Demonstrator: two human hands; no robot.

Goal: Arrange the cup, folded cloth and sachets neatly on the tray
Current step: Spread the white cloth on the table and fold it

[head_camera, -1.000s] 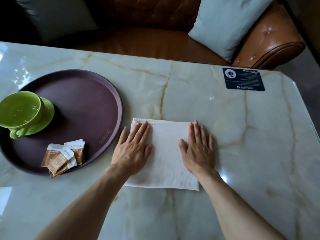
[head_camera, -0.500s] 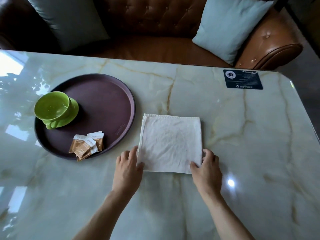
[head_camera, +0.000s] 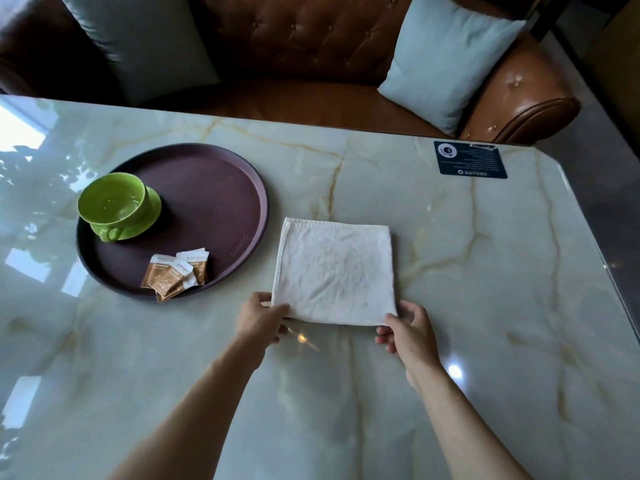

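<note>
On the marble desk (head_camera: 450, 271), just right of the round brown tray (head_camera: 221, 188), lies the folded cloth (head_camera: 334, 271), flat and roughly square, not touching the rim; near edge pinched at both corners. Left hand (head_camera: 259, 318) grasping the near-left corner, thumb on top and fingers tucked beneath; right hand (head_camera: 407, 332) grasping the near-right corner the same way, fingers curled under the edge. Forearms reaching forward from the bottom of the view, roughly parallel, wrists low over the desk, palms turned inward toward each other.

Already on the tray: green cup (head_camera: 112, 202) on its saucer at the left side; sachets (head_camera: 175, 273) in a loose overlapping heap near the front rim. Right half of the tray bare, so probably the place for the cloth.

Step in hand, by the look of it: another fold or a lift toward the tray. To do it well: keep both corners level and move them together, so the layers stay aligned; bring the near edge square onto the far hem if folding, then press the crease flat; if carrying, support from beneath so the fold does not fall open; lower onto the bare right part, clear of the saucer and sachets, edges parallel to them. Risk: thin fabric slipping on the glossy desk, skewing the corners; sachets likely to need straightening afterwards.
</note>
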